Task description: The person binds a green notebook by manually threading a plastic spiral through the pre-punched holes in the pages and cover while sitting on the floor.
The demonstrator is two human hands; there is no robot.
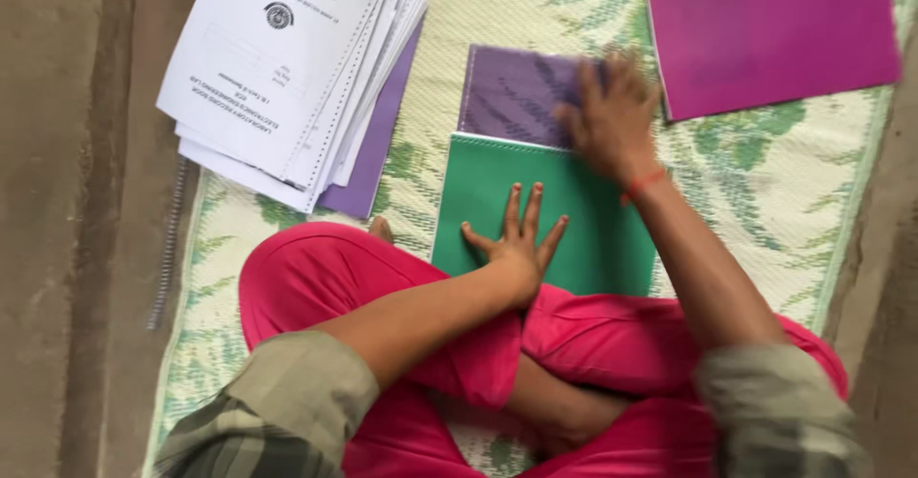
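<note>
Left hand (516,239) spread flat, fingers wide, pressing on the green spiral notebook (583,220) at frame centre, just above the crossed legs in pink trousers (382,277). Right hand (612,119) open and blurred, fingers splayed over the purple cover sheet (512,91) touching the notebook's top edge. Stack of white punched printed pages (287,67) upper left, magenta cover (770,29) upper right, all on a green-leaf woven mat (775,182).

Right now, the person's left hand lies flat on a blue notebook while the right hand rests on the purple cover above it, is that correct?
Not quite: the notebook under the left hand is green, not blue. The head view shows that hand spread flat on it, and the right hand on the purple cover above it, as you said.
</note>
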